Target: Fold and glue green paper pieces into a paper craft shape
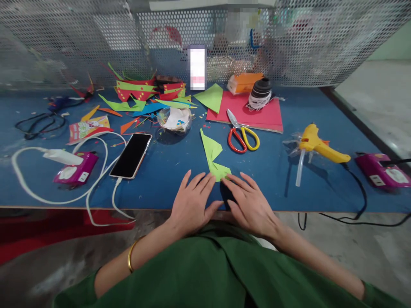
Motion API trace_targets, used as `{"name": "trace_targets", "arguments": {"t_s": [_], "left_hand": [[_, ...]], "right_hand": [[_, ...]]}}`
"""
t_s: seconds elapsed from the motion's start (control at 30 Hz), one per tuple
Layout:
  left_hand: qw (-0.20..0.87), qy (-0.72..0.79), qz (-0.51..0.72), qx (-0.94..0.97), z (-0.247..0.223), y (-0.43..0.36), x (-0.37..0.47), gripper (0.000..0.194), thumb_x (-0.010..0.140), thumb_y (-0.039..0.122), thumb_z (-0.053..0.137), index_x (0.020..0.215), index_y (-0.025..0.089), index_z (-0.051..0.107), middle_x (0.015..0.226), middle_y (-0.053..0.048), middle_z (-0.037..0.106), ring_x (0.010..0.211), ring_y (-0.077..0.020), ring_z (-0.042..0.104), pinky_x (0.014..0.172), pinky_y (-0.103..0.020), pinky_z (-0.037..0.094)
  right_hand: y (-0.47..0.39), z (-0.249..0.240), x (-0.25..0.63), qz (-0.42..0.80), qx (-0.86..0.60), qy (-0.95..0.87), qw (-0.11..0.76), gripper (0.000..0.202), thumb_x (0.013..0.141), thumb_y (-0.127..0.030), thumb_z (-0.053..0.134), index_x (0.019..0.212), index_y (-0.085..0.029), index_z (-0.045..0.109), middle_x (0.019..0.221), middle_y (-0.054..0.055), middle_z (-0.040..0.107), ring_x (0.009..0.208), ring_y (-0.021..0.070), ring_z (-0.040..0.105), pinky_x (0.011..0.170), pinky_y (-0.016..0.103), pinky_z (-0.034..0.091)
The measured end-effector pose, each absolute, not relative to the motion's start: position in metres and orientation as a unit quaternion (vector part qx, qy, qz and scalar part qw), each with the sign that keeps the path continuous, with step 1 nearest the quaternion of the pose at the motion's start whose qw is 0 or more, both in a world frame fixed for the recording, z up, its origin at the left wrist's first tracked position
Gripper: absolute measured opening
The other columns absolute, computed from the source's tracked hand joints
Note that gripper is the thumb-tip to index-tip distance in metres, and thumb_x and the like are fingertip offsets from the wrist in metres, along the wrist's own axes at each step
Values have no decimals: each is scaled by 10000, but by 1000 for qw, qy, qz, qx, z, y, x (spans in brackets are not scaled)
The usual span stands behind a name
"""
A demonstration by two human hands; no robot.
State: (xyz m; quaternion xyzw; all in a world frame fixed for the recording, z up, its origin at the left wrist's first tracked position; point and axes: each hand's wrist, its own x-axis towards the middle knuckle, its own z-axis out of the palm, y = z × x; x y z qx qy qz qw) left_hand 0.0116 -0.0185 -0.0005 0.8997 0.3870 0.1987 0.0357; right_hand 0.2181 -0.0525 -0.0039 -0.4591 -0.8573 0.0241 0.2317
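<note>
A light green cut paper piece (212, 149) lies on the blue table in front of me, notched on its right side. My left hand (195, 199) rests flat at the table's near edge, its fingers stretched out and the tips touching the paper's lower left end. On the other side my right hand (248, 201) lies with fingers spread, its fingertips at the paper's lower right corner. Neither hand is closed round anything. Scissors (238, 130) with one red and one yellow handle lie beyond the paper, blades slightly apart, their tip over a red paper stack (224, 113).
A phone (131, 156) on a white cable and a purple power socket (76, 168) lie left. Right are a yellow glue gun (317, 143) and another purple socket (382, 171). Paper masks (136, 90), a bowl (175, 124) and a thread cone (259, 94) stand near the mesh (173, 25).
</note>
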Motion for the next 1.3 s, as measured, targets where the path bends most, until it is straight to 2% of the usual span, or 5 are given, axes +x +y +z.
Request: {"name": "trace_targets", "arguments": {"t_s": [0.13,0.43,0.63,1.03,1.3], "left_hand": [[106,508,270,811,6,-7,19,425,921,420,638,1253,158,591,1113,-95,739,1023,-258,674,911,-435,502],[213,556,241,766,13,17,35,124,777,225,773,760,215,651,884,-9,710,892,-224,645,780,-349,445],[414,508,270,705,25,21,4,61,851,214,608,878,225,662,701,38,694,639,-153,670,659,-269,482],[412,394,315,759,78,45,-62,150,738,112,492,743,191,619,715,10,624,680,-128,584,647,-249,461],[405,363,297,784,78,75,-74,248,726,115,481,900,199,636,868,-18,684,700,-110,628,659,-250,507]], "right_hand": [[-45,-8,227,78,-522,-776,346,437,991,-218,408,1414,-124,459,1331,142,666,1259,245,602,1118,526,409],[-30,-10,214,126,-557,-737,362,341,923,-195,527,1255,-207,608,1183,78,745,1142,262,667,1071,532,463],[-21,0,224,112,-583,-681,428,290,972,-245,498,1241,-231,606,1165,73,754,1125,234,683,988,448,530],[58,26,221,152,-495,-784,343,319,891,-264,617,1199,-231,693,1263,95,710,1335,295,533,1138,550,369],[41,32,216,309,-479,-781,257,221,872,-260,577,1003,-251,756,935,7,786,803,179,701,792,345,530]]}}
